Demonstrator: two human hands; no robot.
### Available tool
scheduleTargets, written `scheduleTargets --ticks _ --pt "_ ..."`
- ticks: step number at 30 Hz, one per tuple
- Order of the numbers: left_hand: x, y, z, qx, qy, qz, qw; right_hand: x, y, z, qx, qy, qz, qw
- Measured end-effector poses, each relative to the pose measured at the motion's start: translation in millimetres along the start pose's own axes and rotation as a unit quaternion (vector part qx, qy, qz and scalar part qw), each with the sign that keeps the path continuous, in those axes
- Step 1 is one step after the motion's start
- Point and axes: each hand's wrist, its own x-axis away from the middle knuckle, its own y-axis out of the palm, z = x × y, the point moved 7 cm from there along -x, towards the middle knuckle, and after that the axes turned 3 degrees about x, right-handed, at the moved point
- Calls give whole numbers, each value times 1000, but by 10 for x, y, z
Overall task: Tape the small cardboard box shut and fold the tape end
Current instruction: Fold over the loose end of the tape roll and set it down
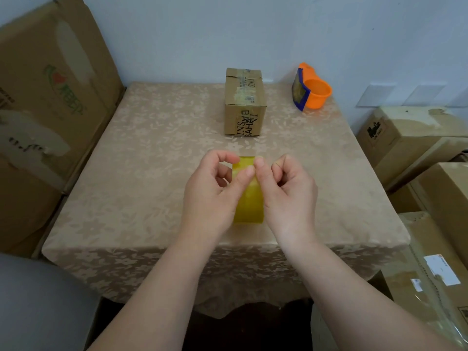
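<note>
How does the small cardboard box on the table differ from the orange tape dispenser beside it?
The box is brown, with straight edges and black print; the dispenser is bright orange, rounded, with a blue part. The box is larger than the dispenser. The box already has clear tape along its top; the dispenser looks empty, as the yellowish tape roll is in the hands. Both rest untouched at the far side of the table.
</note>
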Motion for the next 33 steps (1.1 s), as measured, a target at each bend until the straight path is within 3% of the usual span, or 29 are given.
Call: scheduleTargets --ticks 9,22,33 --pt "50 -41 2 -30 25 90 995 79 21 -63 60 -39 9 997" --pt "61 -118 22 -44 28 151 987 91 86 -43 5 -5 -18 1000" --pt "60 -41 42 -29 19 137 990 16 101 -8 -29 21 -34 999"
